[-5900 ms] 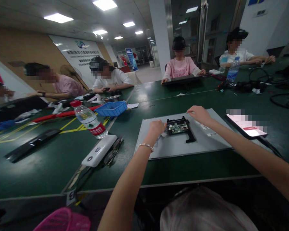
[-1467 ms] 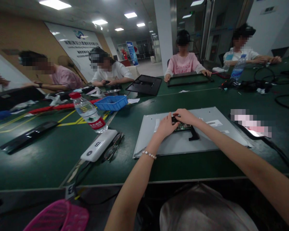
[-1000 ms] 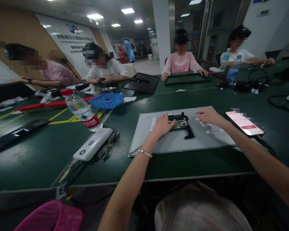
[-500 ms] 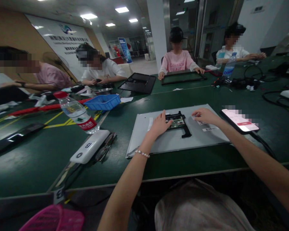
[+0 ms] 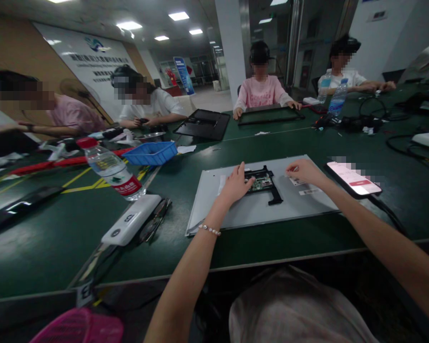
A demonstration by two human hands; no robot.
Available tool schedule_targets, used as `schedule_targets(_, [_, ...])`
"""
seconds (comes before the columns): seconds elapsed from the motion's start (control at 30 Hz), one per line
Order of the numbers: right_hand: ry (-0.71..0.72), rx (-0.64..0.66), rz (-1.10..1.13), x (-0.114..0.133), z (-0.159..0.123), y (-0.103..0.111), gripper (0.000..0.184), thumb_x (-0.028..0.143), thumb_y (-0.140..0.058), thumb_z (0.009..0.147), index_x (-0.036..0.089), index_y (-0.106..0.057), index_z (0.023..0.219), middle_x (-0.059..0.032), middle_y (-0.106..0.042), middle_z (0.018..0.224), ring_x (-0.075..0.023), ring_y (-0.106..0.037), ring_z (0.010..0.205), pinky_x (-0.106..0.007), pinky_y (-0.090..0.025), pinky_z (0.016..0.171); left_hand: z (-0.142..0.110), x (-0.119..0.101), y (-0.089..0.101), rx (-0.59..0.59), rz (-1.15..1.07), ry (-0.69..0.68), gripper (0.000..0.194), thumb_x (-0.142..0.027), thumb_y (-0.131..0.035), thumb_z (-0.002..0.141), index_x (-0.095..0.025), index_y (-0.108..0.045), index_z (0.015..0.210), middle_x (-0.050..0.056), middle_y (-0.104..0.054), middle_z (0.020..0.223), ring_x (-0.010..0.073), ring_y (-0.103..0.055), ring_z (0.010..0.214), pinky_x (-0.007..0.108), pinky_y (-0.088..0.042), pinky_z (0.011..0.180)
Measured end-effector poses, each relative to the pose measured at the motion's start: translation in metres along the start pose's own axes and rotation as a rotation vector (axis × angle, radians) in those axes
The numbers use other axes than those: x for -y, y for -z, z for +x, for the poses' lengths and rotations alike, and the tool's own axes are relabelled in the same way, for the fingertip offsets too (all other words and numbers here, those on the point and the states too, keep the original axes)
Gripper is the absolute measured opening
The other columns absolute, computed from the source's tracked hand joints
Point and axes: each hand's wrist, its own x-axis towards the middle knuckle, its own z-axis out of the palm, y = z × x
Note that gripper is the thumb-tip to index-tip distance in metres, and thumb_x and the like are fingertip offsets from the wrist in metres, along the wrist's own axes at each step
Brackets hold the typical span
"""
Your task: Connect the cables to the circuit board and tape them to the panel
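A grey flat panel (image 5: 236, 216), like the back of a display, lies on the table before me. On it sits a green circuit board (image 5: 260, 184) in a black plastic bracket (image 5: 274, 196). My left hand (image 5: 237, 183) rests over the board's left side, fingers stretched out and apart, its thumb touching the board. To the right of the bracket, just above the panel, my right hand (image 5: 303, 172) has thumb and fingers pinched together. Anything between those fingertips is too small or hidden to make out. White labels (image 5: 308, 192) are stuck to the panel below that hand.
A lit phone (image 5: 353, 180) lies right of the panel. To the left are a white power bank (image 5: 133, 220), glasses (image 5: 155, 221), a water bottle (image 5: 110, 169) and a blue tray (image 5: 152, 153). Across the table a person (image 5: 260, 90) touches a black frame (image 5: 271, 116); other people sit around.
The view has shifted very slightly. Both my hands stay in nearly the same place over the panel, with the board and bracket unmoved on it.
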Motion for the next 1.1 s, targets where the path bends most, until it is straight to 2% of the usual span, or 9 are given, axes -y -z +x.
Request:
schedule_targets(0.13, [-0.051,-0.008,0.152,0.005,-0.002,0.003,0.021,0.027,-0.059,0.080,0.015,-0.073,0.089,-0.0099,-0.072,0.086,-0.0212,-0.065,0.078,-0.032,-0.049,0.071,0.000,0.001,0.000,-0.035,-0.001,-0.014,0.068,-0.049,-0.037,0.093,-0.011,-0.016,0.146,0.021,-0.026,0.148,0.0311,-0.033,0.134,0.046,-0.031,0.106])
schedule_targets(0.27, [-0.174,0.118,0.434,0.018,-0.005,0.002,0.023,0.030,-0.061,0.080,0.016,-0.072,0.095,-0.0099,-0.071,0.086,-0.0185,-0.066,0.077,-0.025,-0.047,0.056,0.001,-0.003,0.001,-0.097,-0.019,-0.043,0.064,-0.046,-0.036,0.094,-0.012,-0.018,0.145,0.020,-0.024,0.149,0.0292,-0.026,0.138,0.044,-0.029,0.109])
schedule_targets(0.37, [-0.204,0.176,0.542,0.029,-0.008,-0.001,0.021,0.029,-0.062,0.079,0.017,-0.071,0.095,-0.0087,-0.071,0.089,-0.0165,-0.066,0.078,-0.020,-0.044,0.051,-0.001,-0.012,0.004,-0.133,-0.034,-0.133,0.056,-0.039,-0.034,0.096,-0.014,-0.021,0.144,0.017,-0.025,0.149,0.0256,-0.025,0.138,0.041,-0.027,0.111])
schedule_targets(0.57, [-0.185,0.161,0.588,0.038,-0.009,-0.013,0.017,0.030,-0.063,0.078,0.017,-0.068,0.087,-0.0058,-0.071,0.077,-0.0149,-0.066,0.070,-0.018,-0.039,0.045,-0.009,-0.038,0.006,-0.022,-0.036,-0.363,0.044,-0.030,-0.035,0.095,-0.024,-0.035,0.139,0.009,-0.031,0.147,0.0235,-0.026,0.138,0.041,-0.023,0.113])
schedule_targets(0.7, [-0.187,0.127,0.591,0.036,-0.008,-0.018,0.017,0.030,-0.064,0.076,0.016,-0.066,0.086,-0.0068,-0.071,0.078,-0.0155,-0.066,0.069,-0.018,-0.037,0.043,-0.013,-0.048,0.005,0.049,0.020,-0.462,0.039,-0.028,-0.037,0.095,-0.027,-0.044,0.133,0.006,-0.033,0.146,0.0233,-0.025,0.138,0.042,-0.020,0.115])
schedule_targets(0.8, [-0.172,0.130,0.575,0.036,-0.008,-0.018,0.015,0.026,-0.064,0.076,0.015,-0.066,0.087,-0.0072,-0.071,0.075,-0.0157,-0.067,0.068,-0.018,-0.039,0.045,-0.014,-0.049,0.004,0.057,0.042,-0.479,0.038,-0.028,-0.038,0.095,-0.026,-0.046,0.132,0.007,-0.035,0.145,0.0237,-0.026,0.138,0.043,-0.022,0.114])
schedule_targets(0.97, [-0.109,0.183,0.546,0.037,-0.008,-0.016,0.021,0.024,-0.066,0.073,0.015,-0.069,0.091,-0.0045,-0.071,0.074,-0.0151,-0.066,0.067,-0.022,-0.048,0.058,-0.014,-0.049,0.002,0.061,0.050,-0.466,0.036,-0.028,-0.041,0.093,-0.025,-0.049,0.128,0.008,-0.039,0.142,0.0239,-0.028,0.137,0.043,-0.024,0.113])
schedule_targets(1.1, [-0.126,0.200,0.560,0.036,-0.009,-0.014,0.022,0.025,-0.066,0.072,0.016,-0.070,0.092,-0.0045,-0.071,0.075,-0.0162,-0.066,0.070,-0.022,-0.048,0.055,-0.014,-0.050,0.002,0.053,0.003,-0.460,0.038,-0.030,-0.042,0.093,-0.022,-0.046,0.130,0.009,-0.042,0.140,0.0235,-0.029,0.136,0.042,-0.023,0.113])
